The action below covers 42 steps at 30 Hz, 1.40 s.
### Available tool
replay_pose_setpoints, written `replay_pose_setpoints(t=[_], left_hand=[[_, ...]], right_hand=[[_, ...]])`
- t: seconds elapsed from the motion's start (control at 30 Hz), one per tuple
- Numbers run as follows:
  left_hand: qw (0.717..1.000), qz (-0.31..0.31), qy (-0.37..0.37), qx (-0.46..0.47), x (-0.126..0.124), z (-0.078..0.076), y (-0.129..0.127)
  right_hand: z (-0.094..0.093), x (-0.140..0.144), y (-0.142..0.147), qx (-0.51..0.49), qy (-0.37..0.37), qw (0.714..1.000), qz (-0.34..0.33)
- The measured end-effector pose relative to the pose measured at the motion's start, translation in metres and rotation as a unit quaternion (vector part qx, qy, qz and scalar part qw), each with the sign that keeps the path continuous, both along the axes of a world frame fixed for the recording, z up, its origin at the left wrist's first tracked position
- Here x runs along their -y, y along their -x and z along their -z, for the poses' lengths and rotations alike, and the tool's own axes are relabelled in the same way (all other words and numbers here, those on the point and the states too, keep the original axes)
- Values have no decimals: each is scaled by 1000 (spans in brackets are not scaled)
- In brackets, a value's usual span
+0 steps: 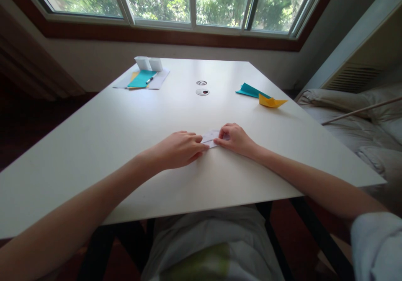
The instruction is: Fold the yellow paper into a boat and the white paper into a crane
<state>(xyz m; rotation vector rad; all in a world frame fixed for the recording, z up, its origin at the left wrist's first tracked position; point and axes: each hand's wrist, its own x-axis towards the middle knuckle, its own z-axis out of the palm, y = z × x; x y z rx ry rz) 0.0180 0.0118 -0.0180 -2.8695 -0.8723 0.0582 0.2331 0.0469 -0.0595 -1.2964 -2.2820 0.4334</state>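
Note:
A small folded piece of white paper (210,138) lies on the white table (94,134) between my two hands. My left hand (184,148) grips its left edge, with the thumb on the near side and the fingers curled over the top. On the other side, my right hand (236,138) pinches the paper's right end between thumb and bent fingers. Both hands rest low at the tabletop, and they cover the paper's ends, so its full shape is hidden.
A yellow paper boat (271,101) sits at the right, touching or close to a teal paper plane (252,90). Far left, teal sheets (141,79), a pen (151,78) and white paper boxes (148,63) lie on white paper. Round metal fittings (202,92) are set in the table.

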Motion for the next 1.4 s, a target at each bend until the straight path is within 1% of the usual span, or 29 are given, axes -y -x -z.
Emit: replay_pose_setpoints(t=[0.13, 0.23, 0.33, 0.43, 0.53, 0.63, 0.73, 0.83, 0.93, 1.0, 1.03, 1.13, 1.2, 1.3, 1.4], left_hand=[[1000, 0, -8, 1, 0, 2, 0], [1000, 6, -13, 1, 1, 2, 1], [1000, 8, -16, -1, 2, 1, 2], [1000, 12, -20, 3, 2, 0, 3], [999, 20, -18, 18, 1, 1, 4], [999, 24, -14, 44, 0, 3, 5], [997, 25, 3, 66, -2, 6, 6], [996, 18, 38, 84, -3, 6, 6], [991, -22, 59, 115, -3, 6, 4], [986, -52, 67, 141, -3, 9, 1], [983, -67, 69, 154, -3, 11, -1], [975, -112, 57, 185, -1, 17, -9], [969, -143, 46, 197, 1, 21, -14], [957, -193, 45, 210, 4, 22, -19], [945, -244, 39, 214, 4, 21, -19]], right_hand=[[0, -1, -3, 13, -32, 999, 35], [1, -1, -7, 41, -30, 997, 55], [2, -4, -14, 52, -28, 997, 53], [2, -8, -21, 60, -41, 996, 42], [-2, -8, -26, 63, -68, 996, -10], [-8, -3, -27, 64, -106, 987, -103], [-13, 1, -26, 78, -117, 972, -188], [-16, 4, -26, 97, -113, 962, -229], [-19, 7, -25, 116, -122, 955, -243], [-21, 11, -21, 130, -124, 957, -227], [-22, 14, -19, 139, -124, 962, -202], [-22, 20, -8, 159, -129, 975, -88], [-20, 23, -1, 157, -134, 977, -47], [-15, 22, 3, 135, -125, 983, -24], [-11, 17, 2, 90, -110, 990, -15]])
